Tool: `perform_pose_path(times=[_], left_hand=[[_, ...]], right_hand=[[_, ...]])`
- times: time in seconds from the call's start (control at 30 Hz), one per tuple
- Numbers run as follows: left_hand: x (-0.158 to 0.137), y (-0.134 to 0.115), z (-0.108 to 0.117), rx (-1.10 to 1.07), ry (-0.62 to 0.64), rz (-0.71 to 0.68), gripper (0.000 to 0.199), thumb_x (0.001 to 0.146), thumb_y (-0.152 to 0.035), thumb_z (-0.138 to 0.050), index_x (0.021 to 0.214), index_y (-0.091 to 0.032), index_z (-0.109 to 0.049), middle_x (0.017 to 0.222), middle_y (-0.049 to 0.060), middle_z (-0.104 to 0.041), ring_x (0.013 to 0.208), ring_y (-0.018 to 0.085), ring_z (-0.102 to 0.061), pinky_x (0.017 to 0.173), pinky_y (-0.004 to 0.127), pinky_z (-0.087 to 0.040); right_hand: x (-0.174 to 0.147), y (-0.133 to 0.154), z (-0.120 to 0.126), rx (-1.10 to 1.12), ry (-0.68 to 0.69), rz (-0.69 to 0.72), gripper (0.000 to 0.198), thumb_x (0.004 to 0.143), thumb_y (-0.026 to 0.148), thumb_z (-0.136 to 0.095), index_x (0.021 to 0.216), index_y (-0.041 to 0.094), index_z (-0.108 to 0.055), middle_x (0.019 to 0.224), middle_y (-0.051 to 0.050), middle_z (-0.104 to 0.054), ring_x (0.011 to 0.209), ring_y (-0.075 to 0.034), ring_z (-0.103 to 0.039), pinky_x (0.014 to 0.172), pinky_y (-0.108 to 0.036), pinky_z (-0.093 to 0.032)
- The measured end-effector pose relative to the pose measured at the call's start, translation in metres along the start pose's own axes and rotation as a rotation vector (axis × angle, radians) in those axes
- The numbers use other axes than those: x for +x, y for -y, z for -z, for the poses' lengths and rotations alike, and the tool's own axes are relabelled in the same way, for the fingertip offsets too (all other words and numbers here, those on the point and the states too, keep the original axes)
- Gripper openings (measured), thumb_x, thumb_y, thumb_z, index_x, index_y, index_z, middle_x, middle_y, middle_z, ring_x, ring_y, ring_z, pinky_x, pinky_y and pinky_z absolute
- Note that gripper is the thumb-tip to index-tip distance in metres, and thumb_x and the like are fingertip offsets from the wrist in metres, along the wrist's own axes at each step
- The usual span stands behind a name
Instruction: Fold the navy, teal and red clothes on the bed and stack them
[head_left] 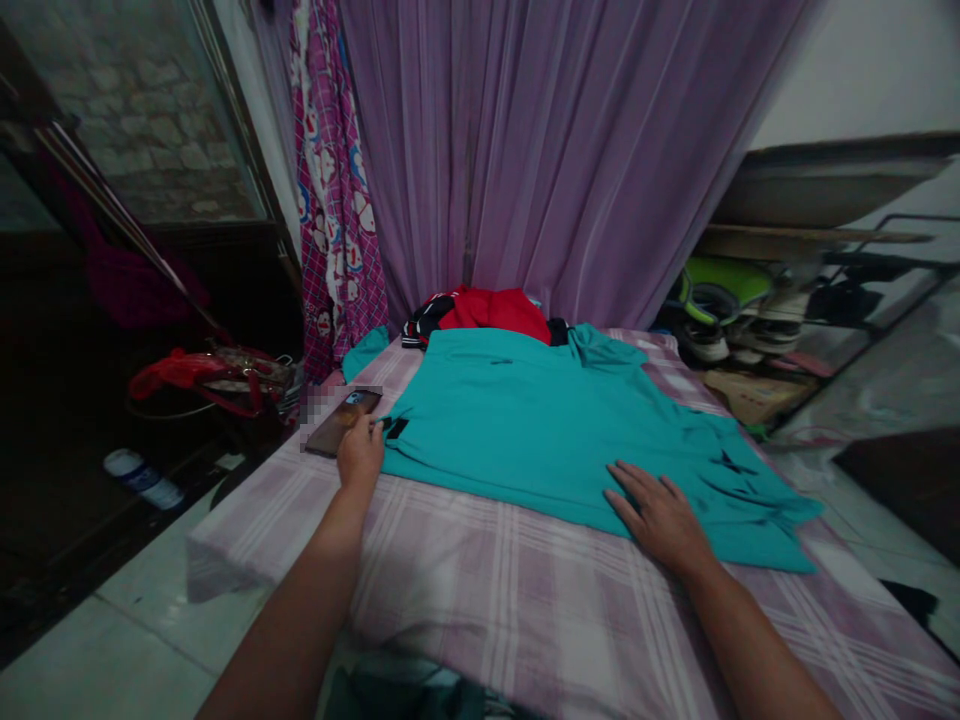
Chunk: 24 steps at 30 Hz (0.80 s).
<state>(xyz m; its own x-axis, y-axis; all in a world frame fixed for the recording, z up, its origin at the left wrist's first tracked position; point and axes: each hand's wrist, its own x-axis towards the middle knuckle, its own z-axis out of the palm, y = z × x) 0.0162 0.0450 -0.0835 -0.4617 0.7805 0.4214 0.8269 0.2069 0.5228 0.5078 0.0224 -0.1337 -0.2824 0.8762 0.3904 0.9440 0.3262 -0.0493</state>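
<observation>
A turquoise shirt [517,430] lies spread across the table, with a black patch near its left edge and dark marks toward its right end. At that left edge my left hand [361,450] is closed, its fingertips pinching the fabric beside the patch. My right hand [660,508] rests flat on the shirt near its front edge, fingers apart and gripping nothing. Just behind my left hand lies a dark phone [341,425], partly covered by the fingers.
A plaid cloth [480,575] covers the table. Red and black clothing [495,312] is heaped behind the shirt, before a purple curtain [555,150]. Shoes [720,300] sit on a rack at right. A spray can [142,478] lies low at left.
</observation>
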Motion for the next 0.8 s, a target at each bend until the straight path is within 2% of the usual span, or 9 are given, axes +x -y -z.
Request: perform_pose_path(times=[0.13, 0.3, 0.5, 0.8], left_hand=[[0.003, -0.003, 0.001, -0.040, -0.034, -0.072, 0.025, 0.091, -0.035, -0.047, 0.101, -0.021, -0.067, 0.104, 0.008, -0.072, 0.101, 0.023, -0.065, 0.088, 0.034, -0.049], [0.003, -0.006, 0.001, -0.068, 0.002, -0.196, 0.022, 0.089, -0.035, -0.053, 0.096, -0.023, -0.070, 0.101, 0.006, -0.073, 0.101, 0.022, -0.065, 0.093, 0.035, -0.048], [-0.006, -0.005, 0.008, 0.010, 0.091, -0.243, 0.022, 0.090, -0.033, -0.054, 0.100, -0.026, -0.072, 0.107, 0.004, -0.074, 0.105, 0.023, -0.064, 0.095, 0.037, -0.046], [-0.016, -0.011, 0.021, 0.121, 0.140, -0.337, 0.024, 0.092, -0.033, -0.051, 0.100, -0.027, -0.074, 0.110, 0.004, -0.075, 0.105, 0.024, -0.064, 0.093, 0.040, -0.045]], right_hand=[[0.000, 0.007, 0.002, 0.006, -0.044, -0.021, 0.048, 0.095, 0.048, -0.038, 0.133, 0.026, -0.060, 0.137, -0.009, -0.061, 0.127, -0.027, -0.055, 0.108, -0.054, -0.038], [0.000, 0.010, 0.003, 0.012, -0.049, -0.034, 0.049, 0.095, 0.048, -0.037, 0.131, 0.026, -0.062, 0.135, -0.009, -0.063, 0.126, -0.027, -0.055, 0.107, -0.054, -0.038], [-0.001, 0.009, 0.004, 0.002, -0.059, -0.025, 0.049, 0.095, 0.047, -0.038, 0.133, 0.027, -0.060, 0.135, -0.008, -0.063, 0.126, -0.027, -0.055, 0.107, -0.054, -0.038], [0.000, 0.009, 0.005, 0.021, -0.062, -0.022, 0.050, 0.095, 0.050, -0.036, 0.129, 0.025, -0.063, 0.134, -0.010, -0.063, 0.125, -0.027, -0.056, 0.105, -0.053, -0.039]])
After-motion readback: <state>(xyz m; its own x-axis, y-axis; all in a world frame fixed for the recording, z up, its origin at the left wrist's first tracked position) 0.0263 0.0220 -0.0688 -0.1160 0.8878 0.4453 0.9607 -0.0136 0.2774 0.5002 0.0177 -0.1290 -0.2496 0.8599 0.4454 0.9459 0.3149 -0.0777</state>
